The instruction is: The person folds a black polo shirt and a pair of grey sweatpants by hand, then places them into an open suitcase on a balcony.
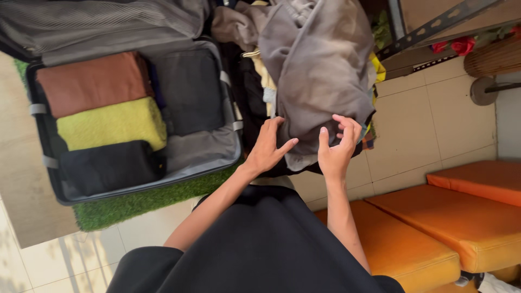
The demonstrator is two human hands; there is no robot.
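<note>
- While both hands work at the lower edge of a grey garment (320, 70), the left hand (267, 147) lies flat on the cloth, fingers spread, gripping nothing.
- right hand (337, 145): fingers curled, tips pinching the garment's bottom hem.
- grey garment hangs over a pile of clothes (255, 81) just beside the right edge of the open suitcase (135, 116).
- suitcase lies open on a green grass mat (135, 203), on a tiled floor (434, 119).
- along the suitcase's left edge, three folded pieces stacked top to bottom: rust-brown (92, 81), yellow (111, 123), black (106, 165).
- dark grey folded piece (190, 89) beside them, toward the suitcase's right edge.
- orange cushions (461, 222) at lower right, well apart from the hands.
</note>
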